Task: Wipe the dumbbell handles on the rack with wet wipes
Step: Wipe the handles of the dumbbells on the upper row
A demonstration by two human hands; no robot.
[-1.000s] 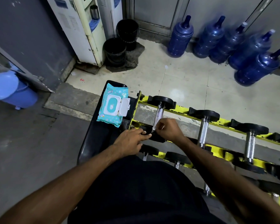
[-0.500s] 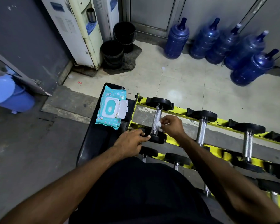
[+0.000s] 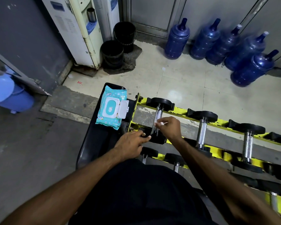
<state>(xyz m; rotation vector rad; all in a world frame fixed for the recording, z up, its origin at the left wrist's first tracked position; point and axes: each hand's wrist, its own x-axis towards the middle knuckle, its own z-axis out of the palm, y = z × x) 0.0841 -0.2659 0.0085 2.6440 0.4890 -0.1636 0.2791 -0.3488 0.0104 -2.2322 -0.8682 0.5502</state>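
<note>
On the rack (image 3: 181,110), a wipe (image 3: 159,123) is held to a handle (image 3: 158,114)

At the rack's left end, the white wipe is pinched in the curled fingers of the right hand (image 3: 169,128) and pressed against the knurled handle of the first dumbbell (image 3: 161,102). That dumbbell's near plate (image 3: 157,138) is touched by the straight fingers of the left hand (image 3: 130,143). Just left of the rack, a teal pack (image 3: 111,111) is laid on a black bench (image 3: 94,143), lid open.

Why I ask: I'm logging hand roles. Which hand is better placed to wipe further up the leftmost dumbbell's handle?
Right. The right hand pinches the wipe against that handle; the left hand rests on the dumbbell's near weight head with no wipe.
</note>
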